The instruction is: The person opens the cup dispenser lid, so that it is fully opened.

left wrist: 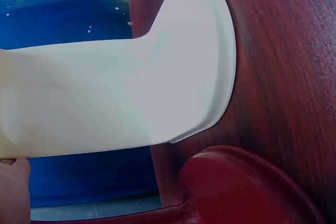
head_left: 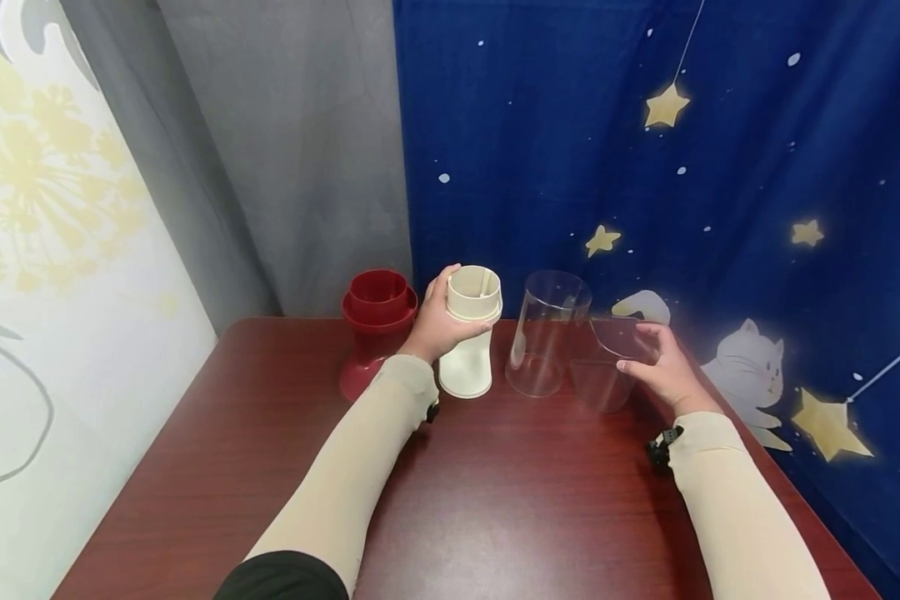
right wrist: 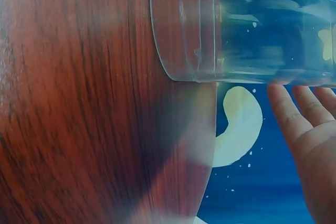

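Note:
A cream hourglass-shaped stand (head_left: 467, 358) with a ringed top stands upright near the table's back edge. My left hand (head_left: 441, 321) grips its upper part, with the thumb across the front below the collar. In the left wrist view, the stand's flared foot (left wrist: 194, 61) is at the tabletop and a fingertip (left wrist: 16, 174) shows at its side. My right hand (head_left: 663, 371) is beside a clear, tapered container (head_left: 600, 383), fingers spread, thumb and fingertips near its rim. In the right wrist view, extended fingers (right wrist: 294, 111) reach the container's wall (right wrist: 262, 51), palm apart from it.
A dark red stand (head_left: 378, 325) of similar shape is left of the cream one. A tall clear cylinder (head_left: 543, 358) stands between the cream stand and the tapered container. Behind the wooden table (head_left: 495, 500) hang grey (head_left: 292, 150) and blue starry curtains (head_left: 532, 125).

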Action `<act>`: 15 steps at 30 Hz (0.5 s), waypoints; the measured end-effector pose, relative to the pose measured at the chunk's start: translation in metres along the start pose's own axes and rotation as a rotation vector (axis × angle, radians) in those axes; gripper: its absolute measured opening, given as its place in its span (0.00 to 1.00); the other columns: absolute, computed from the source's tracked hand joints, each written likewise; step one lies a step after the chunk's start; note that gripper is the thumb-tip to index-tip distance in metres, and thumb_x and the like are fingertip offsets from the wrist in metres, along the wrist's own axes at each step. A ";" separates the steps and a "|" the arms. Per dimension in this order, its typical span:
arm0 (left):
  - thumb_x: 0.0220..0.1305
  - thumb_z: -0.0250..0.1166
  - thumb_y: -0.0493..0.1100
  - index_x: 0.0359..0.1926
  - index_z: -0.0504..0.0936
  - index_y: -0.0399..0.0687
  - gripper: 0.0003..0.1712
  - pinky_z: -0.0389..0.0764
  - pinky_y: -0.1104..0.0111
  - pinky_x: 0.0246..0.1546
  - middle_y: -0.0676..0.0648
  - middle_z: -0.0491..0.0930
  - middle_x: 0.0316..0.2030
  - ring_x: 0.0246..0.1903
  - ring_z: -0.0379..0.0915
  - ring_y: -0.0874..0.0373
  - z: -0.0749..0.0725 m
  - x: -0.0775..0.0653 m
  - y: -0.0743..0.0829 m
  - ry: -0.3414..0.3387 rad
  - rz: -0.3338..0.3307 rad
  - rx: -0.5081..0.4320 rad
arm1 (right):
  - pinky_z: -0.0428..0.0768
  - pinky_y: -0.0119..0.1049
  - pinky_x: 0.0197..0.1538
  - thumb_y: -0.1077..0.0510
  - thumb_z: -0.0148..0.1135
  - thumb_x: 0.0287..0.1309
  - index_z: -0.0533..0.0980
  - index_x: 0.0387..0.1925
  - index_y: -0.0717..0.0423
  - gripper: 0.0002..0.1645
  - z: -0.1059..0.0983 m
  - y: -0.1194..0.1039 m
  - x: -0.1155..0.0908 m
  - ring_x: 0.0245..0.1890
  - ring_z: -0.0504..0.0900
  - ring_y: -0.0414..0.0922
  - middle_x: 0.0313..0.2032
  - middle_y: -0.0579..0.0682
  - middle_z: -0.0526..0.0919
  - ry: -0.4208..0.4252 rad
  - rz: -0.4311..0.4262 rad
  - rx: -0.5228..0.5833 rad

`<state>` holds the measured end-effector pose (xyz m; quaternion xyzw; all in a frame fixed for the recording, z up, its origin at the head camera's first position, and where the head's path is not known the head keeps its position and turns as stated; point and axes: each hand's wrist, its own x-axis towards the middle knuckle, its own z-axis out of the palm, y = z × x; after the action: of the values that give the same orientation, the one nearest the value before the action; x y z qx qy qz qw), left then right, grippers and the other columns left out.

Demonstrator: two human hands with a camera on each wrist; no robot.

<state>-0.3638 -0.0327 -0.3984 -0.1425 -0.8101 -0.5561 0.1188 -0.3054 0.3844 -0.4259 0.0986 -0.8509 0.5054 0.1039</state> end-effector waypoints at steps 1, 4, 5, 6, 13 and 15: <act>0.41 0.89 0.53 0.80 0.56 0.76 0.69 0.80 0.46 0.63 0.49 0.64 0.73 0.63 0.72 0.50 0.000 0.000 0.000 0.000 -0.001 0.002 | 0.70 0.12 0.54 0.70 0.71 0.59 0.53 0.77 0.67 0.51 -0.001 0.000 0.000 0.77 0.59 0.70 0.77 0.70 0.57 -0.002 0.003 0.002; 0.41 0.89 0.52 0.80 0.56 0.74 0.69 0.80 0.47 0.63 0.49 0.64 0.73 0.63 0.72 0.50 0.000 -0.001 0.001 0.001 -0.005 0.005 | 0.70 0.12 0.54 0.70 0.71 0.60 0.52 0.78 0.67 0.52 -0.001 0.001 0.001 0.78 0.58 0.70 0.77 0.71 0.56 -0.009 0.013 -0.008; 0.41 0.89 0.52 0.80 0.56 0.74 0.69 0.80 0.46 0.63 0.49 0.64 0.73 0.63 0.72 0.50 0.000 -0.001 0.002 0.001 -0.007 0.002 | 0.70 0.12 0.54 0.69 0.71 0.60 0.52 0.78 0.67 0.52 -0.001 0.002 0.001 0.78 0.58 0.70 0.78 0.70 0.56 -0.008 0.019 -0.010; 0.41 0.89 0.51 0.80 0.56 0.74 0.69 0.80 0.46 0.63 0.49 0.64 0.73 0.63 0.71 0.49 0.000 -0.001 0.002 0.001 -0.004 0.000 | 0.70 0.12 0.54 0.69 0.71 0.60 0.52 0.78 0.67 0.52 -0.002 0.002 0.002 0.78 0.58 0.70 0.78 0.70 0.56 -0.008 0.021 -0.013; 0.42 0.88 0.50 0.81 0.55 0.75 0.69 0.79 0.48 0.65 0.47 0.64 0.74 0.65 0.71 0.49 -0.002 -0.001 0.006 -0.009 -0.003 0.001 | 0.71 0.13 0.55 0.70 0.70 0.60 0.50 0.79 0.66 0.53 -0.003 0.004 0.003 0.78 0.58 0.71 0.78 0.71 0.54 -0.010 0.014 0.011; 0.42 0.88 0.51 0.81 0.55 0.75 0.70 0.79 0.48 0.65 0.47 0.63 0.74 0.65 0.70 0.49 -0.002 0.000 0.005 -0.013 -0.004 0.004 | 0.74 0.23 0.65 0.69 0.70 0.61 0.48 0.80 0.65 0.55 -0.004 0.003 0.002 0.78 0.58 0.71 0.79 0.70 0.54 -0.017 0.015 0.004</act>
<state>-0.3619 -0.0325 -0.3930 -0.1440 -0.8123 -0.5539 0.1127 -0.3083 0.3887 -0.4260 0.0967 -0.8516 0.5069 0.0925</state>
